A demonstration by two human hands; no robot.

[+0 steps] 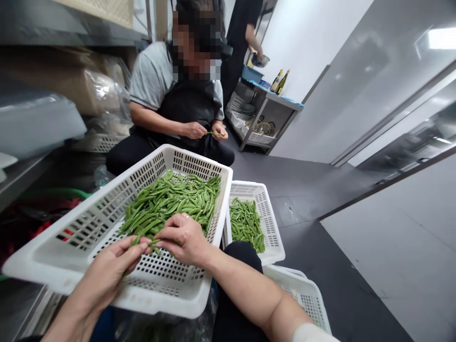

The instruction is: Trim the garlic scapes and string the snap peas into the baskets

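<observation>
Over the near side of a large white perforated basket (89, 190), both my hands work at one green pea pod (154, 243). My left hand (116, 261) pinches it between thumb and fingertips, and another bit of green shows by those fingers. From the other side, my right hand (185, 240), with a ring on one finger, grips the pod's other end with thumb and forefinger. A heap of green pea pods (174, 197) fills the far part of the basket, just beyond my hands.
A second white basket (270, 228) with more pods stands at the right, and another white basket (313, 299) lies nearer. Opposite, a seated person (153, 90) holds a pod in both hands. A metal shelf (21, 175) runs along the left; a small steel table (274, 97) stands behind.
</observation>
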